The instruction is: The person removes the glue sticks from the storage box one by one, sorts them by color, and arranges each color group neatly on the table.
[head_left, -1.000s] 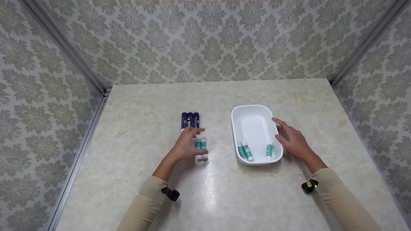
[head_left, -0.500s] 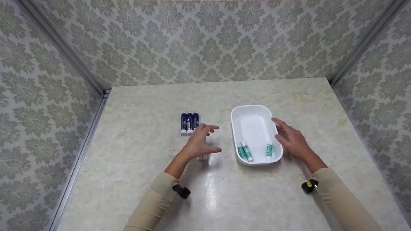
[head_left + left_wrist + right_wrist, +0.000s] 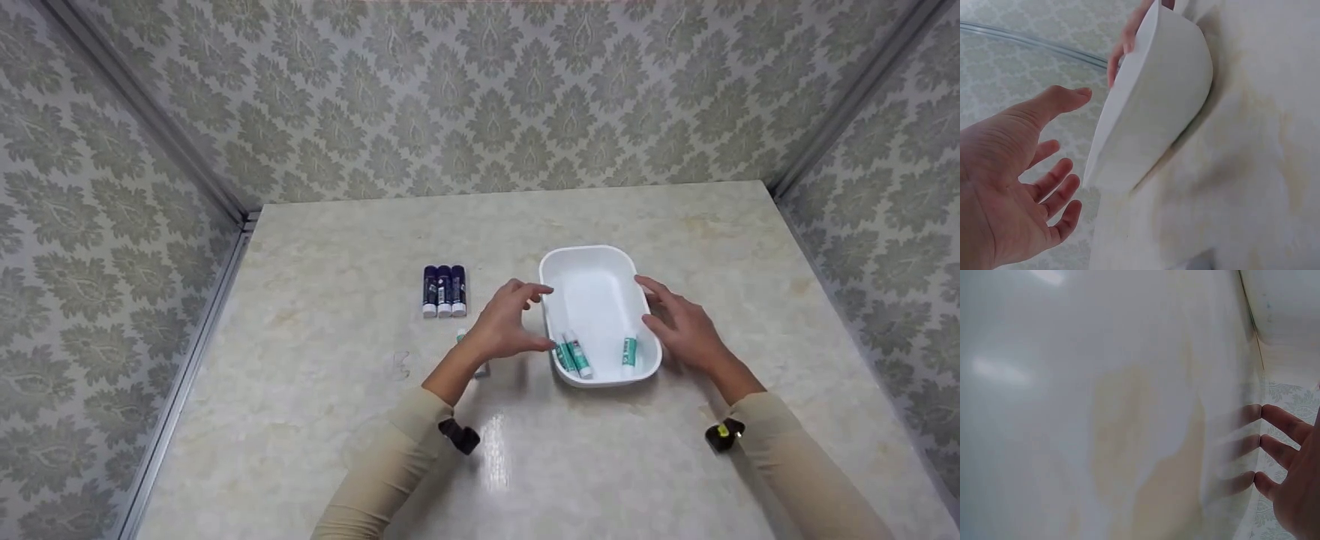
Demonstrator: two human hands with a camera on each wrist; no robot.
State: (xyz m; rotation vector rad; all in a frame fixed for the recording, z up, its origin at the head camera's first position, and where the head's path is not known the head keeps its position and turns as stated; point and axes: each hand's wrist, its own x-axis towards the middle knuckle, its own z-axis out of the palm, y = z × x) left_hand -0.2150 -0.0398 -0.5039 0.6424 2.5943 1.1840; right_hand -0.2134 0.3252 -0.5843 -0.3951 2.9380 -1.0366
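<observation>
Three tubes [image 3: 578,357] in tray [image 3: 596,289], head view only

The person wears plain beige long sleeves: the left sleeve [image 3: 386,472], softly creased, and the right sleeve [image 3: 799,457] both end near the wrist. A small boxy black camera [image 3: 460,437] sits by the left cuff; a second black camera [image 3: 718,441], by the right, bears a yellow patch [image 3: 723,430]. The left hand [image 3: 508,324] and right hand [image 3: 686,330] are bare.
</observation>
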